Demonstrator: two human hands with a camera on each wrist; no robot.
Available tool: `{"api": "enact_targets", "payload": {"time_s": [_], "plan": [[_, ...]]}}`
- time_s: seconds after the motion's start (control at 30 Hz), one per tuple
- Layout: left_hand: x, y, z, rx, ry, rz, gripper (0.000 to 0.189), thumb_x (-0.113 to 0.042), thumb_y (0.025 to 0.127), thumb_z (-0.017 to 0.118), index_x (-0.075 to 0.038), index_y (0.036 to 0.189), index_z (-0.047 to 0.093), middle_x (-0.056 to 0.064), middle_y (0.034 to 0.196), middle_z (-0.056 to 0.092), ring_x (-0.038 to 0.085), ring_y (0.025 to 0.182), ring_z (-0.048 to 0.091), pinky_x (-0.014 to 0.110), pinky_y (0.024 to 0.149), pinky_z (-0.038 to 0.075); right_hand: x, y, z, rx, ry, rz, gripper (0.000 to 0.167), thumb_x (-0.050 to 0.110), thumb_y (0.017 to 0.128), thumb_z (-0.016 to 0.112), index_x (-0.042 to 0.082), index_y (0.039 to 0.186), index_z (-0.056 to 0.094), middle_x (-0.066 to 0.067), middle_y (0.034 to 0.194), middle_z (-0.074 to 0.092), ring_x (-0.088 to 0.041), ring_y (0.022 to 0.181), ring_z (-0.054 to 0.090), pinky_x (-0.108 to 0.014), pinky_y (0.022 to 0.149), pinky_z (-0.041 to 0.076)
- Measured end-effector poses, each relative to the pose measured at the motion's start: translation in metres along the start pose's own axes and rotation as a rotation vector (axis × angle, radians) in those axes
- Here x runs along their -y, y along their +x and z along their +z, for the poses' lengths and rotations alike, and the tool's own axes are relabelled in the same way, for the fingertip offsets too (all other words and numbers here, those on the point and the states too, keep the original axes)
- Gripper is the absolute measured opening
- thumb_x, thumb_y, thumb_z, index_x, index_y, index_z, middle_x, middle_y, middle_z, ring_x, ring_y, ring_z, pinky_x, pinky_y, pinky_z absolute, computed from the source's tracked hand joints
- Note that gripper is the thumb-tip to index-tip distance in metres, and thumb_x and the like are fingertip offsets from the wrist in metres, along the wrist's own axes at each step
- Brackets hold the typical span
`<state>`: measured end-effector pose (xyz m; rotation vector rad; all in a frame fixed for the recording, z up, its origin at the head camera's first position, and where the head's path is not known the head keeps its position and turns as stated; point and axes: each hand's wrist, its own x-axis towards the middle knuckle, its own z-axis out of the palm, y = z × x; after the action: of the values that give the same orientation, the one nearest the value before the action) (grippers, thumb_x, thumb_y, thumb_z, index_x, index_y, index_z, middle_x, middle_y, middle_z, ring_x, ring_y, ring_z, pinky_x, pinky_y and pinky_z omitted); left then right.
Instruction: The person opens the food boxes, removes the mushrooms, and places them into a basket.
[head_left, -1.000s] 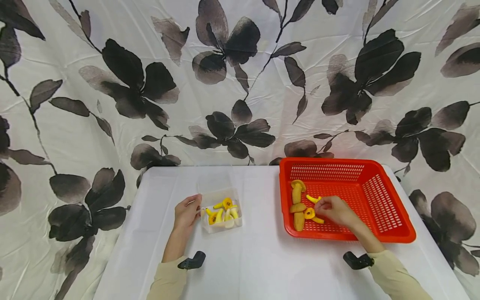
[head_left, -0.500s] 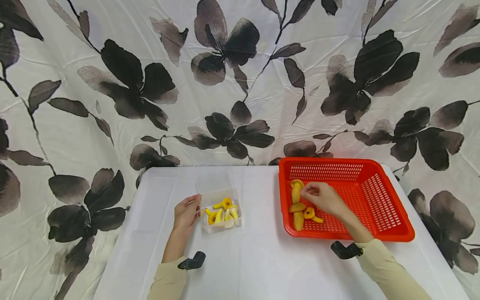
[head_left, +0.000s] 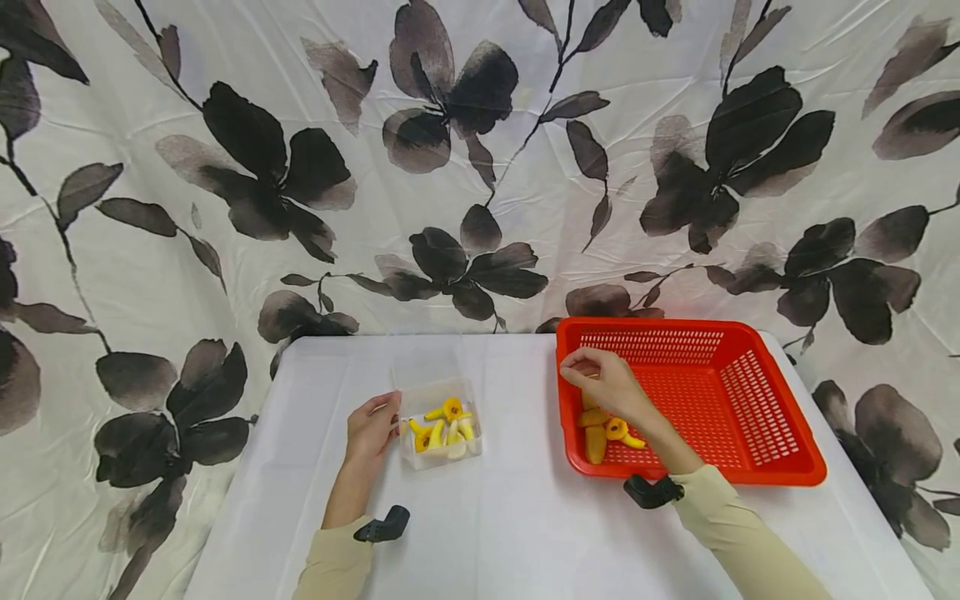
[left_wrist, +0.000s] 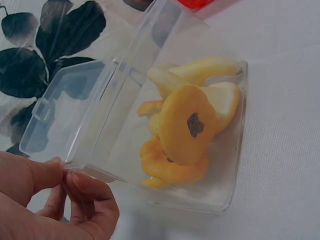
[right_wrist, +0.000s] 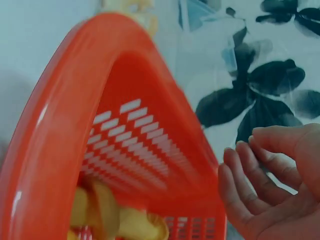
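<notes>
My left hand pinches the left edge of a clear plastic box between thumb and fingers. Its hinged lid is folded back. Inside lie several yellow mushrooms with pale stems. At the other side, my right hand hovers over the left rim of a red basket, fingers bent and thumb close to the fingertips. No object shows at those fingertips, but I cannot tell whether something is tucked behind them. Below it in the basket are larger brownish-yellow mushrooms and a small yellow one, partly covered by the hand.
Both containers stand on a white-covered table, with a stretch of cloth between them. A floral curtain hangs right behind the table's back edge. The basket's perforated walls rise around its contents.
The right hand has moved left and upward across the basket, from beside a small yellow mushroom to the left rim. That mushroom is no longer visible. The left hand keeps its grip on the box.
</notes>
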<state>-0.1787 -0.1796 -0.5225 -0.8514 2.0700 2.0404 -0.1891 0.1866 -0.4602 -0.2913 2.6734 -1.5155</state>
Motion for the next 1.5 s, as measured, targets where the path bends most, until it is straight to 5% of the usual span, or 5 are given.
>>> {"api": "enact_targets", "payload": {"time_s": [0.23, 0.6, 1.23, 1.5], "plan": [[0.002, 0.001, -0.002, -0.011, -0.011, 0.012, 0.035, -0.024, 0.103, 0.065, 0.0, 0.128, 0.063, 0.011, 0.105, 0.062, 0.017, 0.087, 0.055, 0.016, 0.062, 0.049, 0.017, 0.013, 0.026, -0.002, 0.03, -0.028, 0.015, 0.013, 0.098, 0.07, 0.003, 0.109, 0.072, -0.01, 0.103, 0.073, -0.025, 0.093, 0.067, -0.034, 0.083, 0.057], [0.003, 0.002, 0.0, -0.011, -0.018, 0.016, 0.036, -0.025, 0.103, 0.064, -0.001, 0.13, 0.063, 0.013, 0.106, 0.06, 0.017, 0.086, 0.054, 0.016, 0.062, 0.048, 0.033, 0.03, 0.065, 0.058, 0.06, -0.134, 0.015, 0.007, 0.097, 0.071, -0.002, 0.108, 0.072, -0.012, 0.101, 0.073, -0.027, 0.093, 0.069, -0.042, 0.091, 0.058], [0.005, 0.004, -0.001, -0.018, -0.025, 0.014, 0.034, -0.024, 0.103, 0.065, -0.001, 0.127, 0.064, 0.013, 0.103, 0.061, 0.015, 0.082, 0.053, 0.016, 0.06, 0.048, 0.046, 0.044, 0.124, 0.276, 0.055, -0.207, 0.018, 0.003, 0.095, 0.071, -0.002, 0.113, 0.07, -0.015, 0.108, 0.071, -0.025, 0.098, 0.066, -0.042, 0.095, 0.056], [0.004, 0.004, -0.001, -0.022, -0.029, 0.009, 0.034, -0.024, 0.102, 0.066, -0.001, 0.127, 0.065, 0.012, 0.104, 0.061, 0.017, 0.085, 0.054, 0.016, 0.061, 0.049, 0.046, 0.049, 0.148, 0.378, 0.024, -0.293, 0.019, -0.004, 0.092, 0.072, -0.005, 0.11, 0.068, -0.022, 0.109, 0.069, -0.037, 0.102, 0.066, -0.044, 0.096, 0.055]]}}
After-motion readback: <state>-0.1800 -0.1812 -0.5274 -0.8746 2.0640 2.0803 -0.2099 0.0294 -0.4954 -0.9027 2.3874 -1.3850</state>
